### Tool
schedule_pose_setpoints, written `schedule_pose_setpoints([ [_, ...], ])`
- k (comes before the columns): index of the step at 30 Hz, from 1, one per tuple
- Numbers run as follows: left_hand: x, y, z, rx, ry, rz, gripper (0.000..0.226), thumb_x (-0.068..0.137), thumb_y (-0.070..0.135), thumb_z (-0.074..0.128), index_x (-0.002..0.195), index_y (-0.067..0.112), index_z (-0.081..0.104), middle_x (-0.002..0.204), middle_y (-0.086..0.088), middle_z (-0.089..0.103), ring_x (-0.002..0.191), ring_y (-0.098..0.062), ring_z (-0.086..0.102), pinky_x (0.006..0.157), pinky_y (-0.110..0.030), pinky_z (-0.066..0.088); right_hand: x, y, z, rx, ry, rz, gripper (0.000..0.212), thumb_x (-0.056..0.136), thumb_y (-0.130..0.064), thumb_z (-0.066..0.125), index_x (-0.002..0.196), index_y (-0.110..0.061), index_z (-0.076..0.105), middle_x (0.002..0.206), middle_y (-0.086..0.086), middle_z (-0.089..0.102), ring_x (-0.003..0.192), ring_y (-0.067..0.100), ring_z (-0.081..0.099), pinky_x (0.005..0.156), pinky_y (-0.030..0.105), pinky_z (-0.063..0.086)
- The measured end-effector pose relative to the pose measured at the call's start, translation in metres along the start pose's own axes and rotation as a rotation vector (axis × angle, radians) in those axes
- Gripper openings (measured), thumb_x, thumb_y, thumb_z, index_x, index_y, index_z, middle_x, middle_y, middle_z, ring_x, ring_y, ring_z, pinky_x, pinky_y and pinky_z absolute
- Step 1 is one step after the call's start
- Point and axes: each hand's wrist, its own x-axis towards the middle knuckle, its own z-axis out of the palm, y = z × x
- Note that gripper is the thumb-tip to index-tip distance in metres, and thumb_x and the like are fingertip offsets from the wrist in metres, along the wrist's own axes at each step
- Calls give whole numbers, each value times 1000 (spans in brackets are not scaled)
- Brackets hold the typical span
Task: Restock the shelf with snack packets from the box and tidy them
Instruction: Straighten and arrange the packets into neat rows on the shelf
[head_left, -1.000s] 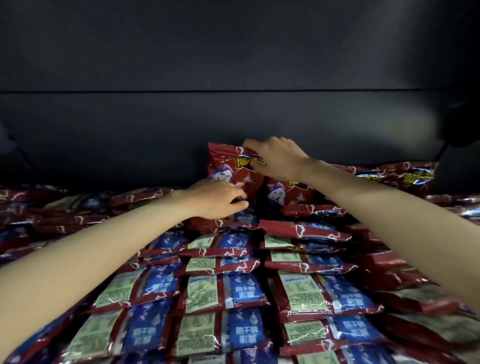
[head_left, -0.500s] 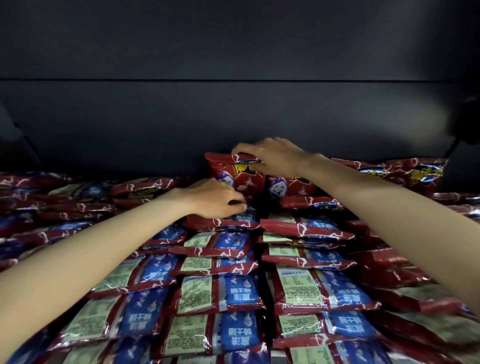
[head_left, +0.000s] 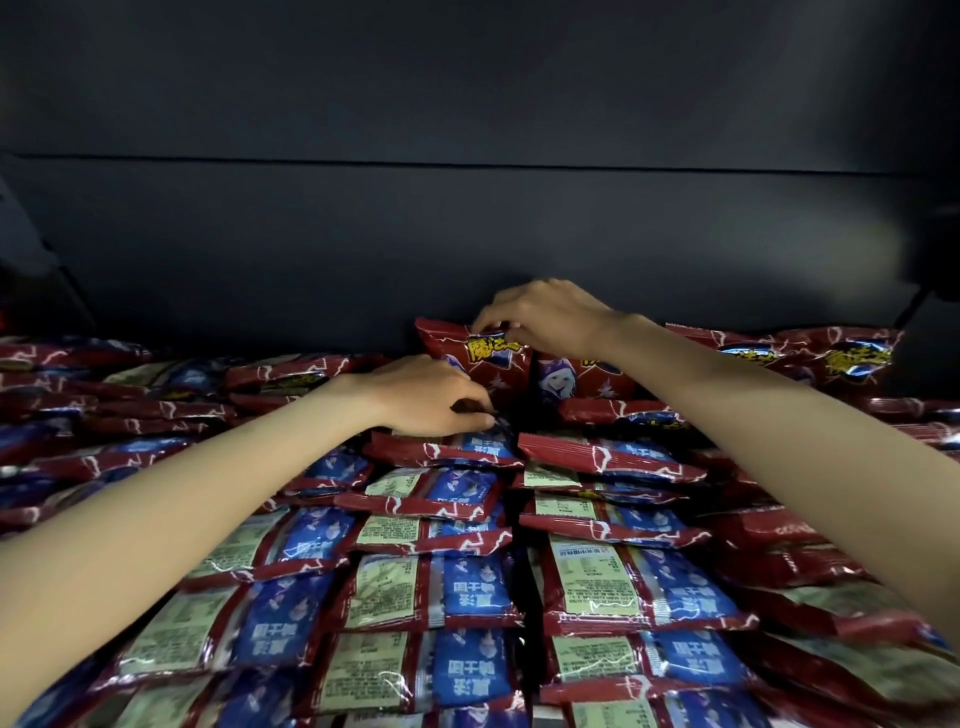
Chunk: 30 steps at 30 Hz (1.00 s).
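Reaching deep into the dark shelf (head_left: 467, 234), we see its back wall rising behind a wide spread of snack packets (head_left: 467, 597), most lying flat in overlapping rows with their blue and pale green backs turned up. At the rear, against the wall, a few packets stand upright with red fronts facing us; one of them, the upright red packet (head_left: 488, 364), sits between our two hands. Beside it on the right stands a second upright packet (head_left: 576, 382), touching it. Our right hand (head_left: 545, 317) comes over from above, its fingers (head_left: 485, 328) curled and pinching the top edge of the upright red packet. Our left hand (head_left: 426, 397) lies lower, at the packet's base, its fingers (head_left: 475, 418) curled inward and pressed together on the flat packets there; we cannot tell whether they grip anything.
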Motion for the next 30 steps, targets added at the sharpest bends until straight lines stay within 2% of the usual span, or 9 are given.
schedule_pose_setpoints([
  [5,-3,0,1,-25,13,7,40,94,56,38,123,37,56,121,15,61,107,-7,57,87,-28,46,2,-6,15,-155,6,-92,41,94,-9,52,128,-31,57,121,-4,59,109,20,56,92,40,46],
  [8,-10,2,-5,9,44,-12,40,96,54,35,128,37,53,129,15,56,114,-9,54,91,-34,46,-2,0,15,-138,73,-76,41,94,-10,53,131,-27,55,123,-2,58,111,21,54,93,40,47],
  [11,-32,0,-22,52,258,12,33,96,46,41,124,35,56,122,16,58,110,-7,54,87,-34,49,-6,4,8,-62,106,-50,37,94,-19,54,131,-23,55,127,-1,55,117,21,50,98,40,44],
  [14,-71,-22,-35,7,480,26,26,90,42,53,112,34,61,107,18,60,101,-5,54,81,-33,50,-7,-7,-2,0,170,-133,35,93,-20,57,128,-19,57,122,1,58,112,21,53,96,40,46],
  [18,-123,-71,-35,17,310,-191,43,77,52,66,117,42,51,115,25,44,105,1,40,92,-26,35,5,-44,-9,69,222,-267,43,91,-23,61,132,-16,52,122,4,60,111,23,57,91,40,50],
  [21,-138,-96,-29,53,232,-301,35,78,45,70,110,41,57,109,23,52,102,-4,48,86,-29,42,24,-72,-6,80,84,-244,60,92,-37,58,145,-21,34,137,2,50,123,20,48,97,38,46],
  [24,-129,-101,-24,103,408,-272,22,82,36,69,102,31,65,99,14,64,89,-11,60,70,-29,47,45,-97,1,85,95,-202,66,91,-44,56,146,-21,26,138,3,50,122,22,50,92,38,48],
  [27,-113,-100,-22,196,635,-252,26,80,24,72,104,15,66,100,1,65,92,-22,62,65,-37,53,67,-112,9,22,288,-144,57,89,-34,62,137,-15,40,124,9,60,106,30,62,76,39,52],
  [30,-109,-95,-18,234,852,-303,34,82,27,69,111,14,60,106,-1,61,98,-23,57,68,-35,53,86,-110,9,44,380,-25,42,88,-20,63,126,-10,51,111,12,65,94,36,65,68,43,51],
])
